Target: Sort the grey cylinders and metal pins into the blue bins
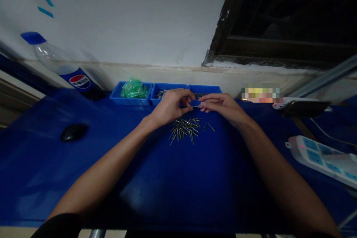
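Note:
My left hand [174, 106] and my right hand [219, 106] meet above the blue table, fingertips closed on a thin metal pin [195, 106] that spans the small gap between them. Just below lies a pile of similar thin metal pins [184, 129], with a couple lying apart on its right. Behind the hands stand three blue bins: the left bin [130, 101] holds green plastic pieces [134, 88], the middle bin [156, 102] small metallic parts, and the right bin [213, 89] more thin pins. My fingers partly hide the middle and right bins.
A cola bottle [79, 81] stands at the back left, with a black mouse [74, 132] nearer. On the right are a phone [304, 108] on a stand and a white power strip [320, 158]. A wall [139, 18] rises behind the bins.

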The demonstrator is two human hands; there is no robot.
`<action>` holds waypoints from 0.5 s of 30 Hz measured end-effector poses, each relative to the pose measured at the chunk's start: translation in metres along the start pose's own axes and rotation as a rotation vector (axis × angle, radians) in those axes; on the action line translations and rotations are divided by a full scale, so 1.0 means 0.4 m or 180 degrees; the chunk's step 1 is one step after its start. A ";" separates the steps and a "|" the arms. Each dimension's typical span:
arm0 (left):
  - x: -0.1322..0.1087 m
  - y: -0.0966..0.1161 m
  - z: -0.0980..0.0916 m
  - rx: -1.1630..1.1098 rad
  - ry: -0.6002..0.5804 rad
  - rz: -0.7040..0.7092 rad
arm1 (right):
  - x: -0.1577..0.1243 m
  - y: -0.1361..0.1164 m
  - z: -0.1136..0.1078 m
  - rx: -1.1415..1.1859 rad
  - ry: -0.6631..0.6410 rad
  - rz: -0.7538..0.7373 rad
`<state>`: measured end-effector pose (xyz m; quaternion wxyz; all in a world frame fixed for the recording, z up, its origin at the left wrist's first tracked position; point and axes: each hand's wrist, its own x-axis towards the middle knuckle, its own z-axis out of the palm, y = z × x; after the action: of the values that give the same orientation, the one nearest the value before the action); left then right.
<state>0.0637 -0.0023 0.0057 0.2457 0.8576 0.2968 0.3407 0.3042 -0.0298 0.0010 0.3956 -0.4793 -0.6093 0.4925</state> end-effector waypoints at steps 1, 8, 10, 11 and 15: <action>0.000 0.001 0.000 -0.0031 0.0038 0.0008 | -0.001 -0.002 0.002 0.0084 -0.0018 -0.0001; 0.000 0.011 0.006 -0.0125 0.0120 0.0037 | -0.007 -0.006 0.010 0.0275 -0.0065 0.0084; -0.001 0.011 0.009 -0.0134 0.0109 -0.0006 | -0.008 -0.006 0.011 0.0232 -0.0098 0.0098; -0.002 0.009 0.009 -0.0105 0.0099 -0.0046 | -0.007 -0.006 0.011 0.0204 -0.0091 0.0102; -0.004 -0.003 0.010 0.0332 0.0055 -0.0316 | -0.002 -0.003 0.007 0.0110 0.0335 0.0027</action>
<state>0.0652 -0.0036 0.0016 0.2148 0.8505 0.3584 0.3195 0.3017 -0.0313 0.0015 0.4332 -0.5002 -0.5770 0.4787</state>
